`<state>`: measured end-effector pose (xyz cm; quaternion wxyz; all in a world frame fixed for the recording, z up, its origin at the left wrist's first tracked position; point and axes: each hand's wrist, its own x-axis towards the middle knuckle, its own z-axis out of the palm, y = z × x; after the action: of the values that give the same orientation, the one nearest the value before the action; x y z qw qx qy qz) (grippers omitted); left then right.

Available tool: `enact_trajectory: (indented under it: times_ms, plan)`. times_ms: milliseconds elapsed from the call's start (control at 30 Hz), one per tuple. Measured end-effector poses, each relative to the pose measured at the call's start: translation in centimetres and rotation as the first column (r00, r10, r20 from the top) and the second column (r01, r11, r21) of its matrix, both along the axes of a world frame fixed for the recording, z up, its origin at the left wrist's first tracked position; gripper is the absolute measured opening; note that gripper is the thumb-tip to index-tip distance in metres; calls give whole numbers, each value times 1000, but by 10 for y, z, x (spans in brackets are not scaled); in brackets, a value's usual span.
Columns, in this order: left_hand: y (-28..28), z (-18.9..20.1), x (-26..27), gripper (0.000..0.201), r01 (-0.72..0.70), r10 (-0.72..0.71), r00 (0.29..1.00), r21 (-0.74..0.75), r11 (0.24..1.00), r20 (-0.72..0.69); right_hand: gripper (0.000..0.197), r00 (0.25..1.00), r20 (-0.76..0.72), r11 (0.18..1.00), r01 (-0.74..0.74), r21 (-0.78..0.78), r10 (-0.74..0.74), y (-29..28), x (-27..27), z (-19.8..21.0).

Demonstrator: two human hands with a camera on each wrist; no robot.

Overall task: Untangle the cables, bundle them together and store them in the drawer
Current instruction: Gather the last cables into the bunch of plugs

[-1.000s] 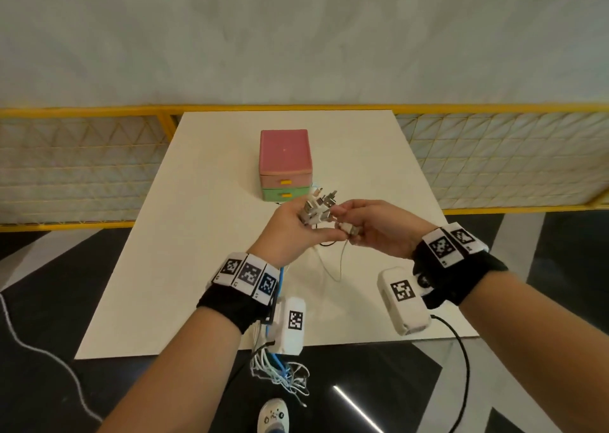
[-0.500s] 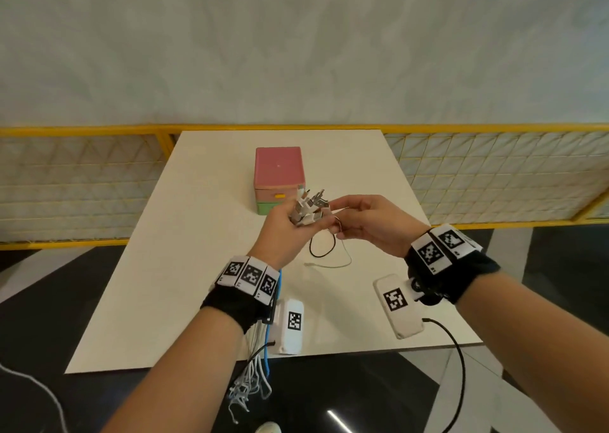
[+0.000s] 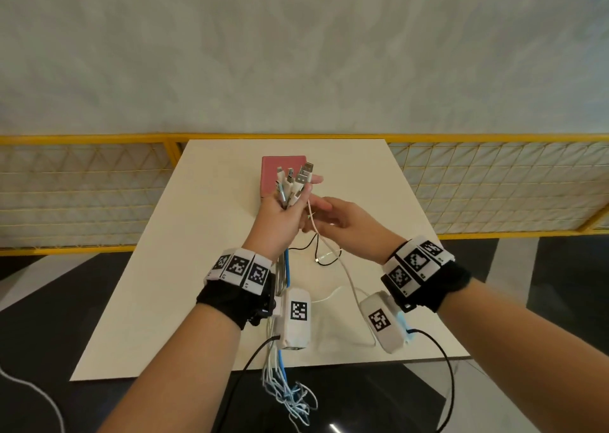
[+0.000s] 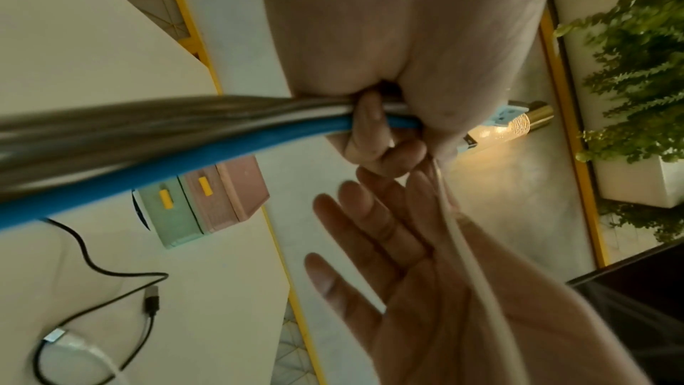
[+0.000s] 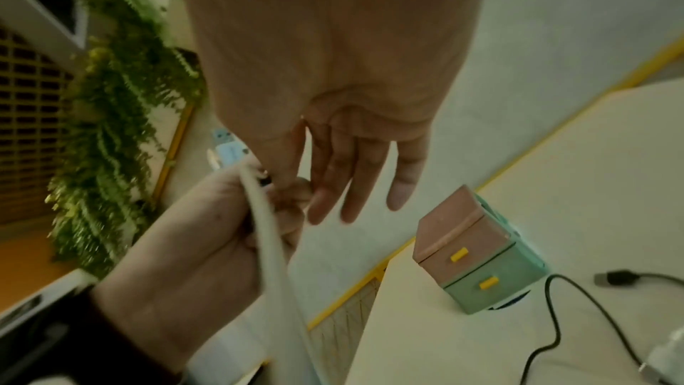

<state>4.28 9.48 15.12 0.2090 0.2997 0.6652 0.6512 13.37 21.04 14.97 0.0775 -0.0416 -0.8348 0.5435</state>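
My left hand point(image 3: 280, 216) grips the cables point(image 3: 294, 183) upright; my right hand point(image 3: 346, 223), fingers straight, touches a white cable point(image 4: 466, 256) beside it.

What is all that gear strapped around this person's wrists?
Each bare forearm wears a black wristband topped by a row of white tiles printed with black square codes. A small white rounded box, marked with one such code, hangs under the left wrist; a matching box hangs under the right. A thin black lead runs from each box. No sleeves are visible.
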Motion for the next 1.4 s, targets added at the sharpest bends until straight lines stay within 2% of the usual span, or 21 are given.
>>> enact_trajectory:
  times_ms: [100, 167, 233, 333, 433, 500, 567, 600, 667, 700, 767, 833, 933, 1000, 1100, 1133, 1200, 1267, 1300, 1367, 1400]
  plan:
    - [-4, 0, -14, 28, -64, 65, 998, 11, 998, -28, 23, 999, 43, 978, -17, -206, 26, 1, 1, 0]
    - [-8, 3, -21, 26, -63, 64, 998, 61, 996, -16, 31, 992, 86, 976, -77, -206, 96, 5, 4, -3]
    - [-12, 9, -25, 23, -54, 34, 994, 186, 981, 108, 31, 986, 109, 986, -114, -120, 128, 10, 7, -5]
    - [-23, 25, -32, 21, -95, 12, 970, 335, 937, 242, 29, 986, 154, 983, -89, 159, 64, 27, 12, -6]
    - [-36, 34, -43, 10, -108, 41, 982, 374, 921, 183, 28, 979, 197, 940, -23, 342, -47, 48, 21, -6]
    - [-37, 37, -43, 17, -97, 68, 992, 301, 949, 105, 26, 977, 188, 910, 11, 415, -98, 54, 23, -3]
    - [-31, 40, -37, 45, -105, 100, 994, 147, 983, 47, 25, 981, 158, 884, 22, 466, -108, 51, 20, 4]
    - [-26, 42, -30, 48, -86, 86, 996, 43, 995, -15, 24, 987, 127, 878, 26, 477, -98, 47, 18, 9]
    - [-17, 43, -14, 41, -2, -34, 986, -212, 977, -166, 23, 997, 36, 870, 42, 492, -69, 35, 15, 22]
    - [-13, 42, -7, 41, 69, -136, 973, -325, 943, -188, 21, 998, -21, 865, 65, 497, -63, 32, 14, 28]
    - [-10, 40, 4, 41, 237, -306, 946, -417, 878, -106, 17, 993, -105, 857, 95, 506, -49, 30, 13, 38]
    - [-13, 40, 5, 41, 280, -333, 941, -403, 871, -66, 19, 996, -88, 875, 53, 480, -12, 33, 17, 41]
    - [-16, 46, 6, 39, 149, -255, 942, -410, 900, -219, 25, 999, -35, 910, -22, 415, 40, 34, 24, 42]
    - [-19, 45, 2, 39, -28, -104, 939, -378, 926, -326, 23, 999, -44, 908, 24, 419, -7, 39, 27, 45]
    - [-29, 40, -20, 33, -331, 235, 911, -263, 906, -338, 22, 991, -19, 870, 126, 476, -133, 62, 40, 47]
    - [-33, 38, -25, 29, -383, 298, 898, -240, 892, -325, 22, 987, 3, 856, 140, 498, -163, 69, 45, 47]
    - [-34, 38, -25, 22, -423, 333, 877, -226, 878, -346, 22, 981, 43, 825, 135, 548, -189, 72, 52, 47]
    - [-27, 41, -9, 20, -370, 290, 889, -184, 911, -354, 22, 981, 36, 779, 129, 614, -190, 63, 51, 53]
    - [-21, 44, 1, 21, -284, 216, 917, -168, 944, -336, 22, 984, 14, 759, 128, 639, -178, 58, 48, 56]
    - [-10, 46, 20, 28, -57, -10, 954, -212, 976, -301, 22, 992, -45, 732, 118, 672, -118, 46, 40, 64]
    - [-5, 47, 26, 25, 30, -116, 946, -275, 961, -304, 22, 994, -73, 719, 112, 686, -85, 42, 35, 67]
